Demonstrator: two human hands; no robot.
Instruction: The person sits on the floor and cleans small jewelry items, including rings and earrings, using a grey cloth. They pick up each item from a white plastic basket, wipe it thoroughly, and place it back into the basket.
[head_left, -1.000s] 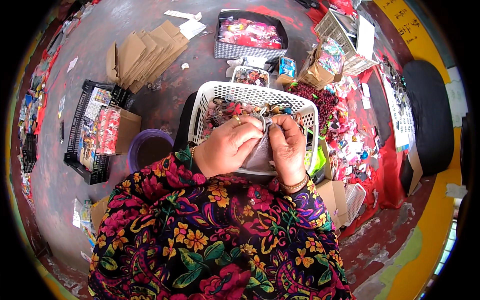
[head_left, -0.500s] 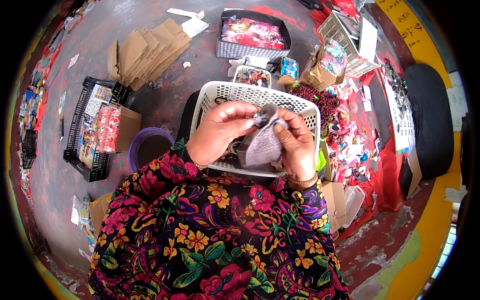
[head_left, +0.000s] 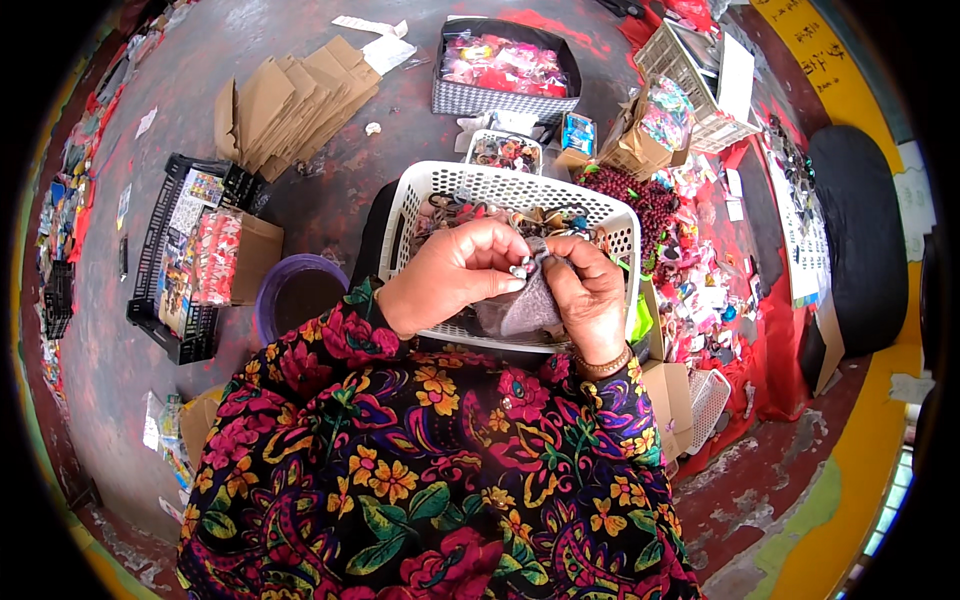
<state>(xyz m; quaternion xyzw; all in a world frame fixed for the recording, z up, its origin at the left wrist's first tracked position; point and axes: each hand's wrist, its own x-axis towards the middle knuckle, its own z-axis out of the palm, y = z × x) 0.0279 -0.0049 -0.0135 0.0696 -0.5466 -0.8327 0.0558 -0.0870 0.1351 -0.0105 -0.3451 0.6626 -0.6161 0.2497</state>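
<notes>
Apparent step: fingertip work at the top of a grey cloth (head_left: 530, 303), held above the white basket (head_left: 470, 182) toward its near edge. The left hand (head_left: 455, 275) pinches a small pale piece (head_left: 518, 269) (detail unclear); the right hand (head_left: 590, 295) grips the cloth, fingers closed. The next move seemingly needs steady cloth.

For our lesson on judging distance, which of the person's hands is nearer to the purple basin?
Left. The left hand is to the right of the purple basin; the right hand is farther right, beyond the left, gripping the grey cloth.
</notes>
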